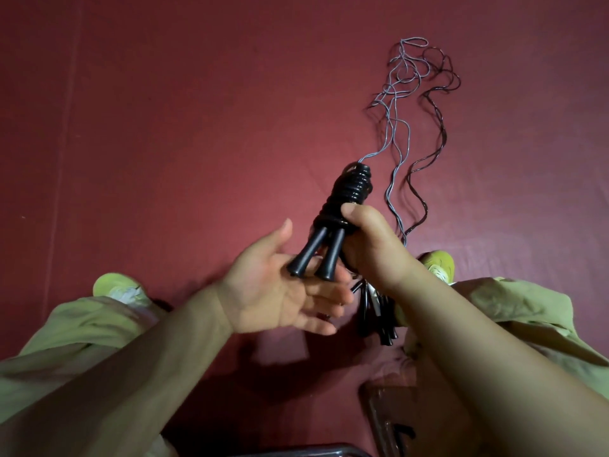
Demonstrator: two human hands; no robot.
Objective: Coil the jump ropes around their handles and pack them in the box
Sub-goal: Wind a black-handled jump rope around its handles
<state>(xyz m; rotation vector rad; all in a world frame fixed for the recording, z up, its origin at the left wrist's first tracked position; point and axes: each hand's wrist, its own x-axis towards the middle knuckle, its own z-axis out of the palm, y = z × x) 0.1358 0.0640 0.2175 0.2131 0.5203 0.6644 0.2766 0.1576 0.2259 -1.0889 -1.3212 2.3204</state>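
Right hand (pixel 369 245) gripped coiled rope (pixel 346 192), thumb pressed on wraps, held above floor (pixel 164 127) centre. Left hand (pixel 280 285) open, fingers relaxed, under handles (pixel 316 255), holding nothing. Loose ropes (pixel 412 127) lay toward floor's far right. Step: coil looked done. Next: needs placing in box; box not clearly seen.
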